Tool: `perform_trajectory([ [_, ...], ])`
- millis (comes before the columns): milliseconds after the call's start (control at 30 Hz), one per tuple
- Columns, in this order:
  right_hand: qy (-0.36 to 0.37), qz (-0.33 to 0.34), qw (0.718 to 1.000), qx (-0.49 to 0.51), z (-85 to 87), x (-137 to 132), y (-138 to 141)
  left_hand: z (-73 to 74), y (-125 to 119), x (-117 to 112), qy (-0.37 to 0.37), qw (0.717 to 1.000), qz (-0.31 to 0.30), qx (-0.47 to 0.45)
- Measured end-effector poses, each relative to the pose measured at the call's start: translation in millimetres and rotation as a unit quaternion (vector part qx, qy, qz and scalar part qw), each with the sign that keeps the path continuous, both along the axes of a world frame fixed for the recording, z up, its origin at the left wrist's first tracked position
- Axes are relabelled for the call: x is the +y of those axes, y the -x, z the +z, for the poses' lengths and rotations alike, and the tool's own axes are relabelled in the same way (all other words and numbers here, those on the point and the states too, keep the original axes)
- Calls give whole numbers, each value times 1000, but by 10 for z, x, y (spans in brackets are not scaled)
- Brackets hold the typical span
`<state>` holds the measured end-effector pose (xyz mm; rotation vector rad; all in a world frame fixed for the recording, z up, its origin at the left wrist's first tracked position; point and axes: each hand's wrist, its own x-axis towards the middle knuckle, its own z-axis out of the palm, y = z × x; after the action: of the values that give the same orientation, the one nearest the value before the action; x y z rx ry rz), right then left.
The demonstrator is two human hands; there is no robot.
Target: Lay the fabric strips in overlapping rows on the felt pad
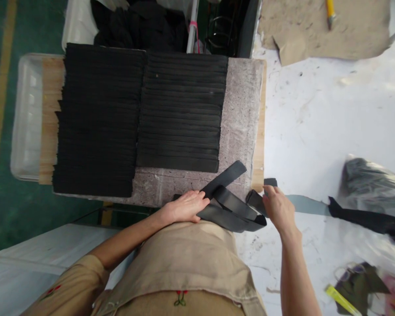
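Observation:
My left hand lies flat, fingers together, pressing on a bundle of black fabric strips at the near edge of a grey felt-covered board. My right hand pinches the right end of the same strips at the board's corner, fingers curled around a folded piece. One strip sticks up diagonally from the bundle. Two tall, neat stacks of black strips sit on the board: a wider left stack and a right stack.
A white table spreads to the right, with a plastic bag of dark pieces, a loose black strip, brown cardboard and a yellow-handled tool. A clear plastic bin sits under the board's left end. Green floor lies left.

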<state>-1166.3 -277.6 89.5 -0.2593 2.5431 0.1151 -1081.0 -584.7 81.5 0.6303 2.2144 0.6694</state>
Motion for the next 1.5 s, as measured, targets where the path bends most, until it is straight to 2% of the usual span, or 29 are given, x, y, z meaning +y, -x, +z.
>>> perform_trajectory([
  [100, 193, 64, 979, -6, 26, -385, -136, 32, 7, 18, 10, 1000, -17, 3],
  [133, 231, 100, 968, -16, -2, -510, -198, 37, 0, 30, 17, 1000, -24, 9],
  [167, 240, 124, 963, -10, -39, -619, -261, 38, -11, 45, 26, 999, -28, 16],
  [233, 213, 138, 967, 10, -118, -773, -367, 23, -47, 79, 42, 998, -25, 36],
  [333, 179, 116, 977, 26, -171, -840, -396, -31, -101, 128, 48, 996, -12, 67],
  [467, 204, 148, 967, 35, -144, -824, -194, -96, -117, 166, 47, 995, -3, 84],
  [600, 226, 210, 951, 29, -150, -865, 58, -86, -81, 164, 46, 996, 11, 78],
  [767, 175, 261, 949, -19, -123, -964, 260, -51, -25, 108, 28, 998, 41, 43],
  [933, 152, 294, 943, -29, -83, -1045, 298, -91, 22, 46, 2, 995, 104, -11],
  [1000, 164, 285, 944, 2, -91, -1033, 289, -104, 40, 32, -13, 992, 119, -29],
  [1167, 142, 142, 979, 39, -133, -786, 369, -114, 48, 23, -33, 991, 127, -40],
  [1233, 118, 117, 986, 34, -137, -642, 426, -117, 40, 30, -34, 991, 125, -43],
  [1333, 116, 124, 984, 46, -142, -483, 493, -126, 36, 54, -24, 992, 116, -38],
  [1500, 223, 166, 958, 61, -202, -480, 595, -140, 55, 98, -1, 995, 98, -19],
])
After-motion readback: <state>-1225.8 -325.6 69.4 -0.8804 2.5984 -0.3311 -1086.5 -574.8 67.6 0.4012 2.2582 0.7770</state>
